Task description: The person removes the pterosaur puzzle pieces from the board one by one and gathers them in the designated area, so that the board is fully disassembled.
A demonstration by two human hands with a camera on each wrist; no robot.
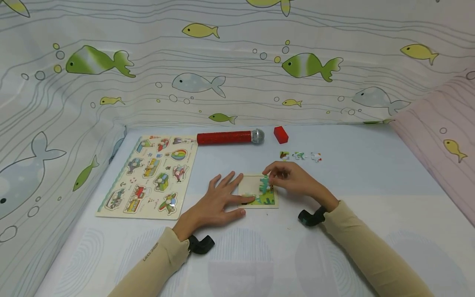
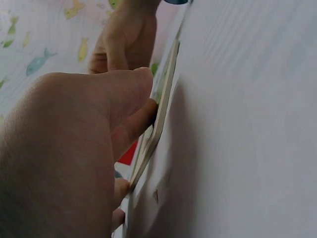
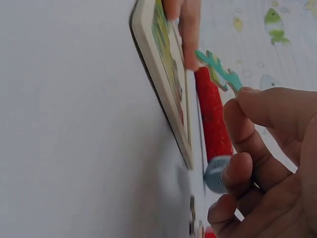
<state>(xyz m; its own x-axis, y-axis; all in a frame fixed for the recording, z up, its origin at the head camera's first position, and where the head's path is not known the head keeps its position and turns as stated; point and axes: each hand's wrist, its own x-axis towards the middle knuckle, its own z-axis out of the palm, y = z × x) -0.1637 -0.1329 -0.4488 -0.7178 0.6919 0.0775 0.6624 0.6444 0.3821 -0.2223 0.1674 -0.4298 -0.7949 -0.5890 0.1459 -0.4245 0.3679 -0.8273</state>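
A small square jigsaw board (image 1: pixel 250 184) with a pale rim lies in front of the person, its lower part covered by green printed pieces. My left hand (image 1: pixel 219 202), fingers spread, rests at the board's left side, with one finger reaching across the lower pieces. Between the thumb and index finger of my right hand (image 1: pixel 295 181), a teal-and-green jigsaw piece (image 3: pixel 218 70) is pinched above the board's right part. The right wrist view shows it held clear of the board, tilted. In the left wrist view, left fingers touch the board's edge (image 2: pixel 161 116).
Several loose jigsaw pieces (image 1: pixel 298 156) lie in a row behind the right hand. Farther back are a red block (image 1: pixel 281 135) and a red microphone (image 1: pixel 224 137) with a silver head. A large picture puzzle board (image 1: pixel 156 165) with vehicles lies at the left.
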